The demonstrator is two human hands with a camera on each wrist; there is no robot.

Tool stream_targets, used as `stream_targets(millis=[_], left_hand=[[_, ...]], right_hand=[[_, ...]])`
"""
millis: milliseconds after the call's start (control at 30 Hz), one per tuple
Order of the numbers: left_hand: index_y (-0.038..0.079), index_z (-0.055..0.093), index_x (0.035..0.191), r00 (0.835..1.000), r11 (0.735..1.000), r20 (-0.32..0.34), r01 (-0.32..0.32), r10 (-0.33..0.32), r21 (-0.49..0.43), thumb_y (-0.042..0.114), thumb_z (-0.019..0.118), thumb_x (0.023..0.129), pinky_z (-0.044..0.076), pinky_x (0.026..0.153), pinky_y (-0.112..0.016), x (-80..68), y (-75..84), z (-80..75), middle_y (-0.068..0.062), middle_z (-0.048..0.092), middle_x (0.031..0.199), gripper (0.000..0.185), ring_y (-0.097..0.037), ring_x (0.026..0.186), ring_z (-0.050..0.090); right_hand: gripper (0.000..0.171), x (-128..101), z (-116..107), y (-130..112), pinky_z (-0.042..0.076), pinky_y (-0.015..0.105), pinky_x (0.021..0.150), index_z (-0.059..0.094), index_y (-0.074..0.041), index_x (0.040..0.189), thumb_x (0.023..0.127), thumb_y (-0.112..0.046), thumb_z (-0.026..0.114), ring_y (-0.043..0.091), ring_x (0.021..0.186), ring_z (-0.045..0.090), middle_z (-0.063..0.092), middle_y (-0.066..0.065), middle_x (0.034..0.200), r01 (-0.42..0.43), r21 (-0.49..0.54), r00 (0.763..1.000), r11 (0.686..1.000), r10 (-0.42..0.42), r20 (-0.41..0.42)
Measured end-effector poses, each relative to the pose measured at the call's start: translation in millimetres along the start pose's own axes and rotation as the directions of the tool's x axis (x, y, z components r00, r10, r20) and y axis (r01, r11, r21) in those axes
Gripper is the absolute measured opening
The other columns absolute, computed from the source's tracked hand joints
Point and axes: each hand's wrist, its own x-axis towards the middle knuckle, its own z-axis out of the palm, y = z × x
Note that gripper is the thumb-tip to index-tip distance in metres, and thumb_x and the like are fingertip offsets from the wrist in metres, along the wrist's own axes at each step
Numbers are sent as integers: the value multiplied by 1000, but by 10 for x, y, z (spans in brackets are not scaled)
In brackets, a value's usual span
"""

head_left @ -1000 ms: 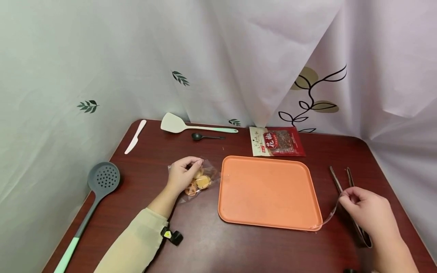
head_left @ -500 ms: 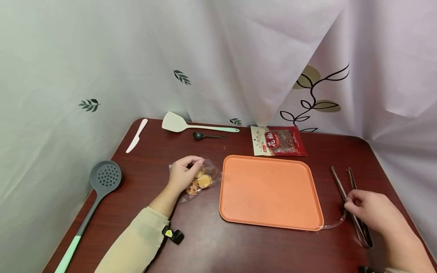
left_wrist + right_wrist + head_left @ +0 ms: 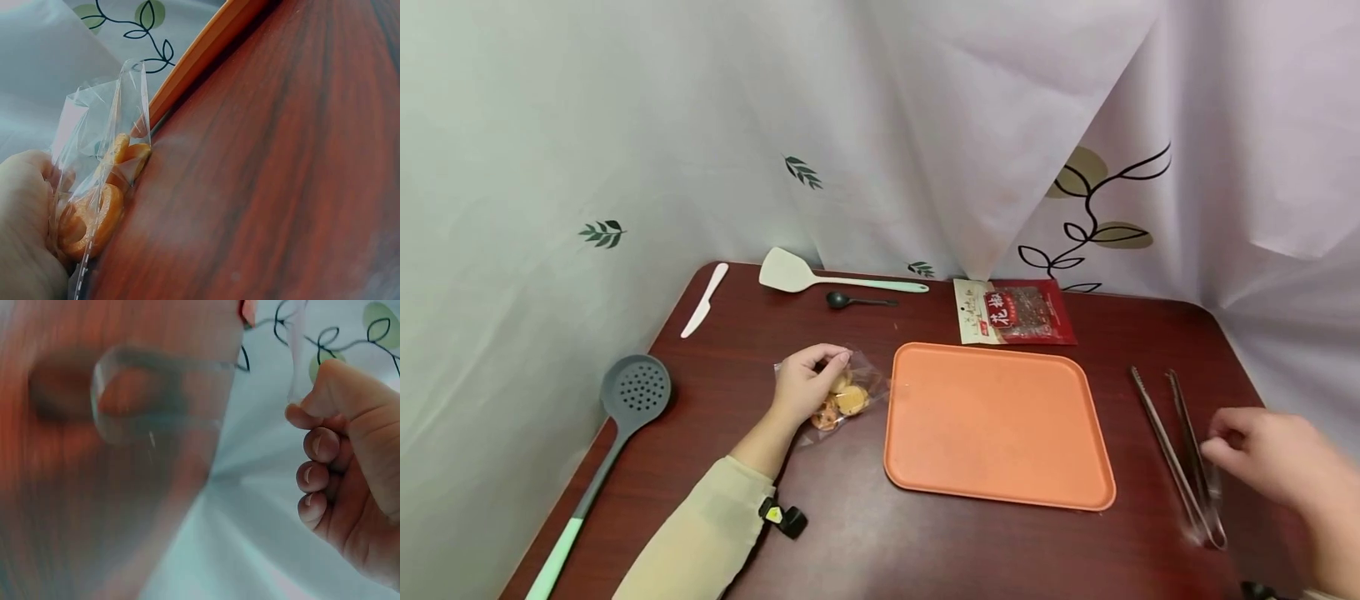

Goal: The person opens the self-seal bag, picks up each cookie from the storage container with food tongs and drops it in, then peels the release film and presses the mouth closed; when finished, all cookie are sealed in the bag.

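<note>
My left hand pinches the top of a clear plastic bag left of the orange tray. Several golden ring-shaped and round biscuits show through the film, and the bag also appears in the left wrist view beside the fingers. Over at the right edge, beyond the metal tongs, my right hand pinches a thin clear plastic strip between thumb and forefinger. Its other fingers are curled in. The tongs lie on the table with their arms apart, blurred in the right wrist view.
An orange tray occupies the table's middle. Behind it lie a red spice packet, a white spatula and a small dark spoon. At left are a white plastic knife and a grey slotted skimmer.
My right hand has moved right, from over the tongs to beyond them, drawing the plastic strip away from the tray's corner. The left hand keeps its hold on the bag.
</note>
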Motion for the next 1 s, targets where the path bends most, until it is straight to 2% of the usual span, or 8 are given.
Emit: stream_targets(millis=[167,300,433,567,667,767,867,1000], left_hand=[[11,84,97,1000,1000,-6,-24,24,-11,12,78,100,50,65,-17,29,15,-14,-3,76,80,7,-8,70,64],[11,84,97,1000,1000,-7,-25,25,-9,10,78,99,50,65,-16,47,26,-27,-3,76,80,6,-7,69,64],[11,84,99,1000,1000,4,-17,17,2,12,77,100,51,65,-18,46,31,-9,-1,76,81,7,-7,70,64],[10,84,99,1000,1000,5,-10,10,17,12,77,100,51,66,-19,13,20,6,0,76,81,7,-9,71,65],[10,84,98,1000,1000,3,-7,7,15,11,77,100,51,65,-19,-19,5,9,1,75,80,7,-9,70,65],[11,84,98,1000,1000,-4,-3,3,7,11,77,100,51,64,-18,-37,-1,14,0,76,80,6,-8,69,65],[10,84,98,1000,1000,-10,2,-2,-9,11,78,100,51,65,-17,-42,1,19,-2,76,81,6,-6,70,64],[9,84,98,1000,1000,-18,-6,6,-29,9,77,100,50,65,-16,-40,4,18,-5,76,81,6,-6,70,63]], right_hand=[[32,-174,-38,74,26,27,48,54,-33,69,65,-12,76,-6,56,31,34,-32,61,-14,64,994,998,21,-104],[36,-165,28,-56,25,22,51,59,-37,73,79,-7,78,-5,57,37,42,-26,63,-75,206,997,976,80,-16],[27,-27,80,-238,27,23,53,67,-30,78,89,-7,77,-1,58,41,49,-17,63,-177,296,984,939,166,64],[22,152,146,-364,29,24,53,67,-27,77,88,-9,75,0,57,40,48,-16,62,-199,260,980,945,189,61],[22,253,232,-416,31,26,53,65,-27,75,85,-9,75,1,57,40,44,-18,58,-144,186,989,972,133,69],[15,326,318,-435,41,33,56,70,-23,79,87,-11,75,5,58,45,48,-18,58,-103,110,985,989,86,146],[5,372,367,-438,52,45,62,76,-16,86,90,-13,77,13,62,58,63,-11,65,-101,72,964,992,79,252],[18,387,385,-467,49,45,58,68,-19,78,92,-21,79,17,62,57,63,-6,69,-145,52,940,988,121,320]])
